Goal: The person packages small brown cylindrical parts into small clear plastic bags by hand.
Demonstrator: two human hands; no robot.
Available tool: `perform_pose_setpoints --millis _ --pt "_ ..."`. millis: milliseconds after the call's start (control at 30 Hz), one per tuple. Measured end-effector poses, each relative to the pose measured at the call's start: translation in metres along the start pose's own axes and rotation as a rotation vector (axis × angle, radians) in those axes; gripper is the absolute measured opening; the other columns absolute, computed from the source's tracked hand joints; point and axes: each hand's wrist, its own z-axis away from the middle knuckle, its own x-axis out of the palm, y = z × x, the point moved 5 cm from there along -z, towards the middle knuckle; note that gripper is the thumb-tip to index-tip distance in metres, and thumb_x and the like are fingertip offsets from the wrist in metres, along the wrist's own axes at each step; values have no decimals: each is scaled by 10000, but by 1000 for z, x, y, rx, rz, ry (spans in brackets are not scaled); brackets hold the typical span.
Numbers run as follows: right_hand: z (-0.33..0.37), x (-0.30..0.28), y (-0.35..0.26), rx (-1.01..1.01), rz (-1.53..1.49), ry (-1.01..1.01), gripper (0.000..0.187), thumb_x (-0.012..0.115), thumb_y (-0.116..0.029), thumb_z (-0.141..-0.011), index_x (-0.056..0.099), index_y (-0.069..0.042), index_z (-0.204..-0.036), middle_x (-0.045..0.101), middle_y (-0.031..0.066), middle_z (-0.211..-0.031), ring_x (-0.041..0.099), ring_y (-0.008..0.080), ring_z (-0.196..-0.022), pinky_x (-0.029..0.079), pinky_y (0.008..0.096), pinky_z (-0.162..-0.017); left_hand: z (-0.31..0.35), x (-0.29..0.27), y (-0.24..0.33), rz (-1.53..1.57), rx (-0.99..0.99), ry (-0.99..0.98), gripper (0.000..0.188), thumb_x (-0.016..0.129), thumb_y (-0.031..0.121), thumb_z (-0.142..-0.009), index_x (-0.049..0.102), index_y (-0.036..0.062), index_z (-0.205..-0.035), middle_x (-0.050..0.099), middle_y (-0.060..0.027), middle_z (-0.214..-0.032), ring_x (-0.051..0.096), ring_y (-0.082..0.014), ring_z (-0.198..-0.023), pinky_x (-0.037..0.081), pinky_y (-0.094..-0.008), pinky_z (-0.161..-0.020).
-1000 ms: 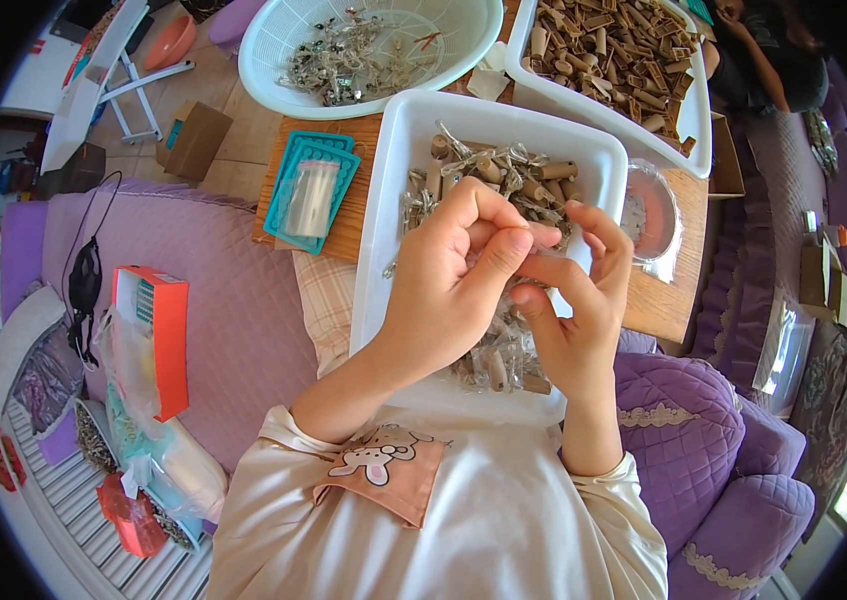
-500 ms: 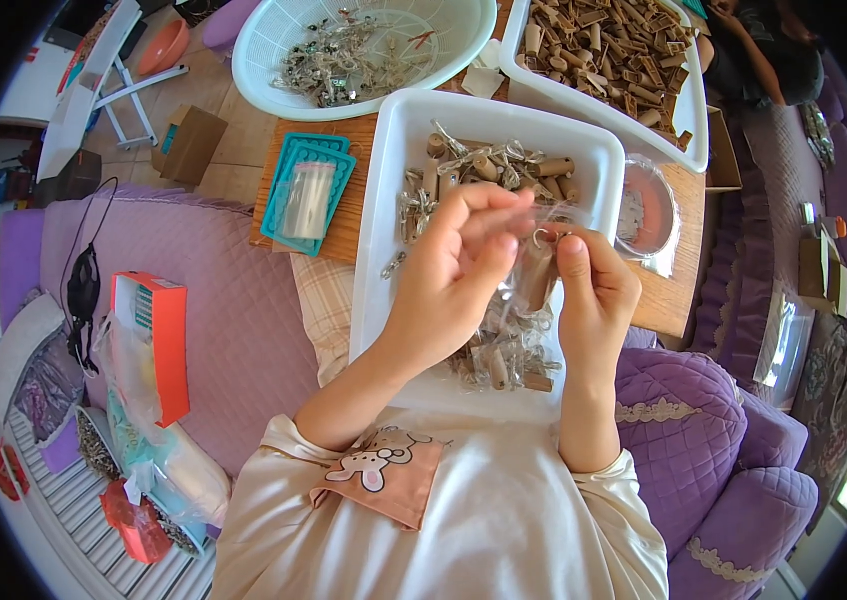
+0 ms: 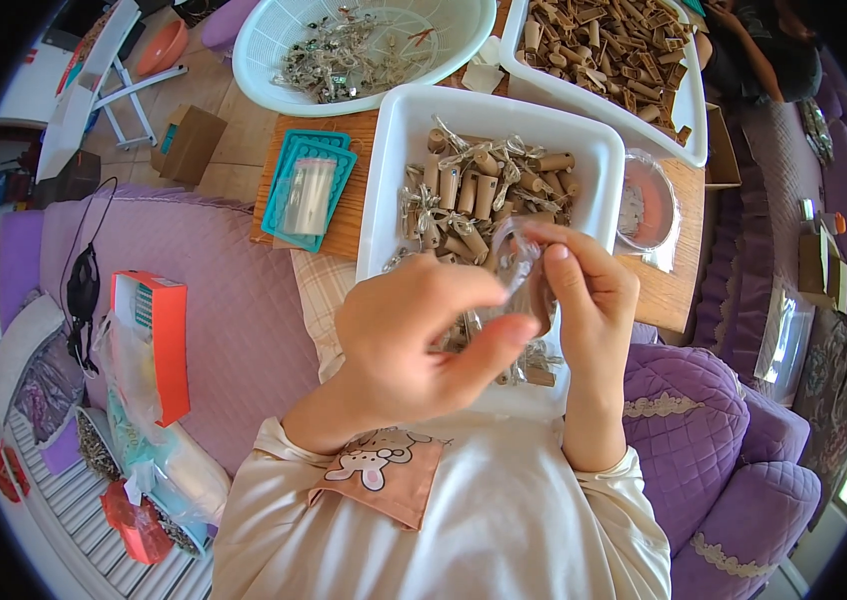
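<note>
My right hand [image 3: 592, 312] pinches a loop of clear, thin wire [image 3: 516, 262] between thumb and fingers. A tan, cork-like cylinder [image 3: 543, 308] hangs partly hidden beside those fingers. Just to the left, my left hand [image 3: 404, 335] is slightly blurred, its thumb and forefinger stretched apart near the wire with nothing seen between them. Both hands are over a white plastic tub [image 3: 376, 210]. Inside it lie many tan cylinders [image 3: 469, 192] with bundled clear wire; my left hand covers some of them.
Beyond the tub stand a pale green basket [image 3: 254, 85] of clear wire bundles and a white bin [image 3: 692, 135] of brown pieces. Teal trays [image 3: 336, 150] lie left on the wooden table [image 3: 684, 265]; a round container [image 3: 666, 200] stands right. Another person's arm [image 3: 756, 60] shows far right.
My left hand has moved down and left, away from the upper part of the wire. The right hand stays nearly in place, with the clear wire now in a loop at its fingertips.
</note>
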Motion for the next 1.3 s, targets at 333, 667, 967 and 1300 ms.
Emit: perform_pose_setpoints --millis 333,667,967,1300 --pt "18 7 -21 -201 326 -101 174 567 16 -767 615 13 -934 603 115 -709 529 143 -564 417 240 -511 -12 8 10 -344 161 -93 170 684 48 -655 610 98 -799 451 -20 -651 497 -154 -516 402 -272 -439" --pt "27 16 -55 -731 795 -71 296 622 59 -581 610 -4 -870 626 83 -830 505 192 -551 427 285 -503 -28 6 18 -254 63 -279 204 736 13 -563 593 69 -697 453 -2 -626 373 -104 -493 307 -226 -431" --pt "20 10 -54 -496 611 -175 205 609 60 -641 610 1 -838 597 76 -681 508 196 -533 411 274 -495 -26 12 23 -324 166 -461 165 636 -11 -670 522 51 -772 416 -53 -656 461 -198 -519 370 -301 -443" --pt "7 -33 -45 -90 -167 256 202 427 -84 -844 588 28 -799 607 51 -679 513 59 -583 394 176 -540 -13 -1 17 -554 465 -456 212 651 -18 -633 500 49 -767 398 -53 -646 446 -185 -485 357 -298 -423"
